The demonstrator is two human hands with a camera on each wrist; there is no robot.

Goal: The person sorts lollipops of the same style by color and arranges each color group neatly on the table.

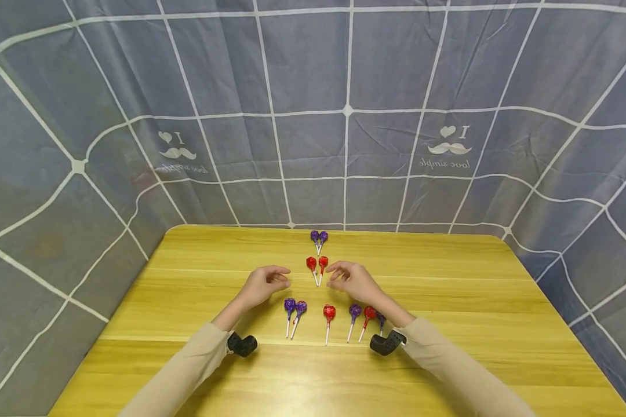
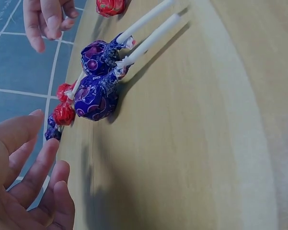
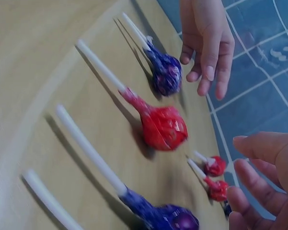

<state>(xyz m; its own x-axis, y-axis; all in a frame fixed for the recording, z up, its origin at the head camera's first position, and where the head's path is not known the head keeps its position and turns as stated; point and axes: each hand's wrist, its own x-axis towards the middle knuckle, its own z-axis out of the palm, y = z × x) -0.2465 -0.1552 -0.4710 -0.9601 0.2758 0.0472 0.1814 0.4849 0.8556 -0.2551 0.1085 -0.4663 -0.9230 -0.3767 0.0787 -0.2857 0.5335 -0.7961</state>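
A wooden table, yellow-toned, with pale and darker bands of grain running across it and rounded far corners, fills the lower part of the head view; behind its far edge and along both sides hangs a grey-blue cloth, crossed by white lines in large squares, rippled into folds; two white moustache prints sit on it, each with a heart and lettering (the words "love simple" read backwards); a small white diamond marks one crossing of the lines.

On the table, a far purple pair of lollipops lies close to the back edge, sticks crossing; nearer lies a red pair, sticks converging, between the left hand and the right hand; the grip of each is parted, fingers loosely bent, with bare air between thumb and fingertips; the right hand's fingertips are just beside the red pair.

Nearest the person runs a row: a near purple pair, a single red lollipop, then a purple lollipop, a second red lollipop and a last purple lollipop, partly hidden by the right wrist; beige sleeves and black wrist devices reach in over the wood.
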